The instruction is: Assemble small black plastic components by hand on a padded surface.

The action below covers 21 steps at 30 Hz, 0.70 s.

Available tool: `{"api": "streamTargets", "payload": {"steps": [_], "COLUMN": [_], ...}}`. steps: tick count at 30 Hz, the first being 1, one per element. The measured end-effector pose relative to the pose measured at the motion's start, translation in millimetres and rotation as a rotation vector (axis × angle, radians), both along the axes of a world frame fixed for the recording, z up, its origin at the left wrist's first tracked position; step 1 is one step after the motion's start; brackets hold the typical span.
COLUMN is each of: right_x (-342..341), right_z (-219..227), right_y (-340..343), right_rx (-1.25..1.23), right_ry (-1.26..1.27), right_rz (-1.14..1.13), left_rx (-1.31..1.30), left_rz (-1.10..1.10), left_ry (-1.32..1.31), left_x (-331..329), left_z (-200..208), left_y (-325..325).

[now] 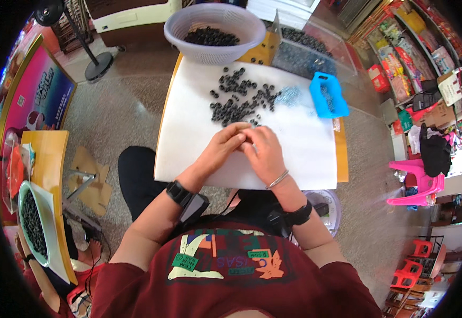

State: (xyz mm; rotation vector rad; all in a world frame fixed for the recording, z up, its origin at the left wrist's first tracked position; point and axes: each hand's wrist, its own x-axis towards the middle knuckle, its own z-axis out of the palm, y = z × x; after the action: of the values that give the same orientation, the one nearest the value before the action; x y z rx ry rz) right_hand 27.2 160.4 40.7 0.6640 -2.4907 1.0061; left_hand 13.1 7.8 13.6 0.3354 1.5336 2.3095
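My left hand (222, 146) and my right hand (267, 153) meet over the near half of a white-covered table (188, 143). Their fingers are closed and touch at the tips; whatever they hold is hidden or too small to name. Just beyond the fingertips lies a loose pile of small round black parts (233, 110), spread toward the far side of the white sheet. To its right is a scatter of tiny, pale blue, clear-looking pieces (290, 96). A bright blue open tray (340, 105) with small pieces inside stands at the right edge.
A lavender plastic basket (209, 55) holding black parts stands at the table's far edge. Beside it is a clear bin (299, 63) of similar parts. At left, another person's arm (40, 273) is near a pale green basin (51, 233) of black pieces. A pink stool (419, 183) stands right.
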Motion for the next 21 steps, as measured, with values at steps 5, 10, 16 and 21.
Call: {"api": "streamTargets", "payload": {"steps": [5,10,16,21], "right_x": [-11.5,-74.1,-225.5,-213.5], "right_z": [11.2,24.8,88.3,83.5], "right_y": [10.9,46.8,138.2,114.1], "right_rx": [0.02,-0.306,-0.294,-0.201], "right_ry": [-0.124,-0.28,0.121,0.124], "right_rz": [0.056,-0.091,-0.56,-0.47], "left_rx": [-0.001,0.005,-0.002,-0.031], "left_rz": [-0.031,-0.029,-0.075,-0.109], "left_ry": [-0.044,-0.08,-0.098,-0.081], "left_x": [3.1,1.6,-3.3,-3.8], "left_z": [-0.4,-0.5,-5.6,-1.5], "left_y": [-4.9,-6.7,-2.5,-7.1]}}
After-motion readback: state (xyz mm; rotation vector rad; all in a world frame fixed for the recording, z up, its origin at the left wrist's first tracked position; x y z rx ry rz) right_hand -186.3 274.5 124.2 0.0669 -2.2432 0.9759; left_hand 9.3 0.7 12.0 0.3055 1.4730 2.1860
